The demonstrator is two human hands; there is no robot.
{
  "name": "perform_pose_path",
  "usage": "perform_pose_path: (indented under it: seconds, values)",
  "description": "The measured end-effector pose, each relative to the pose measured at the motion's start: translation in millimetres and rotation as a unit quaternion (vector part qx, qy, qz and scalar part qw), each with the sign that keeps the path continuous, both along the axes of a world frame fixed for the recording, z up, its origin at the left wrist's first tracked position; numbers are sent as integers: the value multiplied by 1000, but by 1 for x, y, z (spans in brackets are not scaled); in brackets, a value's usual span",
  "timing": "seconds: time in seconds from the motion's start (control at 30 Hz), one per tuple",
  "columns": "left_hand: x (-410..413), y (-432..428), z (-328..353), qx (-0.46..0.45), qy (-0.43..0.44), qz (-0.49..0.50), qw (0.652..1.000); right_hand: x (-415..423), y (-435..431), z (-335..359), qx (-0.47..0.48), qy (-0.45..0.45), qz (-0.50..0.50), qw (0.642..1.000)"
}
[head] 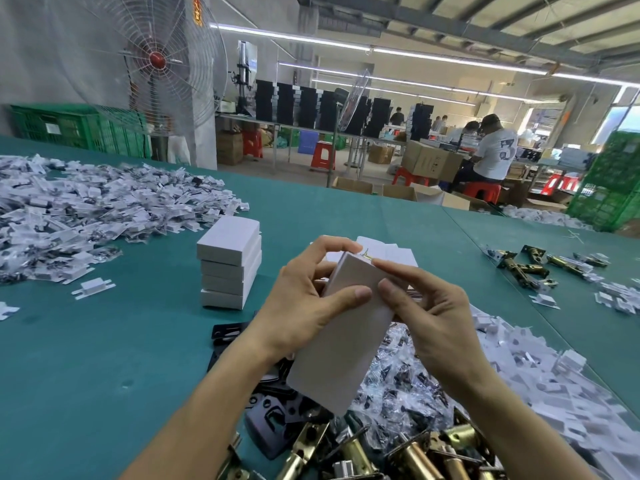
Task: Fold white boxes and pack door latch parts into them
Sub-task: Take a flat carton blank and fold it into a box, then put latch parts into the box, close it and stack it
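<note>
Both your left hand (304,299) and right hand (429,306) pinch the white box (341,327); light, crushable card, so hold its edges.

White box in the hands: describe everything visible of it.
The white box is a long, flat carton of plain matte cardboard, no print visible on its facing side. It is held off the green table, tilted, far end raised, near end down over the heap of latch parts. The left hand grips its left edge, thumb on the face; the right hand pinches the right edge near the top. A glint of brass colour shows at the top end.
</note>
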State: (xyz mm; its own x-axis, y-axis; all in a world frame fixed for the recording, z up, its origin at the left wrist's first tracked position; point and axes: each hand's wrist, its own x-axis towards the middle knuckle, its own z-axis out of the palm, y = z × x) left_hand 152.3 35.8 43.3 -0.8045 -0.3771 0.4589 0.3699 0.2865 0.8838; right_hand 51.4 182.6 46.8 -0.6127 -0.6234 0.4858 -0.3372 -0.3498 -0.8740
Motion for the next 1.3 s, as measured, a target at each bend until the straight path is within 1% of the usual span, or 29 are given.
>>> perform_pose_path:
  seconds: [0.2,0.4,0.53,0.6,0.67,0.7,0.73,0.77,0.8,0.83,0.87,0.9,0.93,0.97,1.0,1.03,1.1,1.17,1.23,1.3]
  values:
    - [3,1,1,25,26,-26,999,-1,4,5,24,17,23,999]
    - [0,0,-2,44,32,-30,998,-7,3,11,67,24,36,997]
    - [-5,0,-5,35,42,-31,998,-10,5,14,83,86,1,993]
    - [-7,3,-5,24,53,-3,998,-9,5,15,75,129,-46,988]
    - [-7,4,-1,19,54,70,996,-8,6,17,51,163,-102,980]
    - [-6,3,2,30,52,119,991,-8,6,19,31,174,-127,976]
    - [-4,0,4,61,43,160,984,-7,6,20,10,186,-148,971]
    - [-1,-3,5,112,20,174,978,-5,5,20,-7,203,-165,965]
    - [1,-7,7,177,-21,151,972,-4,3,20,-17,229,-178,957]
    - [2,-10,8,247,-72,91,962,-1,0,18,-21,265,-190,945]
    - [3,-12,9,304,-119,10,945,3,-3,15,-20,304,-202,931]
    - [3,-12,9,344,-152,-78,923,7,-7,11,-19,339,-210,917]
    - [4,-11,8,362,-164,-159,904,11,-11,6,-19,368,-213,905]
    - [4,-10,7,369,-155,-218,890,14,-14,1,-17,394,-210,895]
    - [4,-9,8,383,-135,-244,881,17,-18,-4,-9,415,-202,887]
    - [4,-9,10,401,-118,-242,876,19,-21,-9,8,426,-189,885]
    - [4,-8,12,436,-95,-191,874,21,-25,-13,54,421,-152,893]
    - [3,-11,11,425,-73,-77,899,17,-26,-13,121,391,-105,906]
    - [0,-16,7,353,-46,43,933,11,-23,-17,220,365,-62,903]
    - [1,-20,6,271,-41,94,957,7,-17,-25,324,359,-31,875]
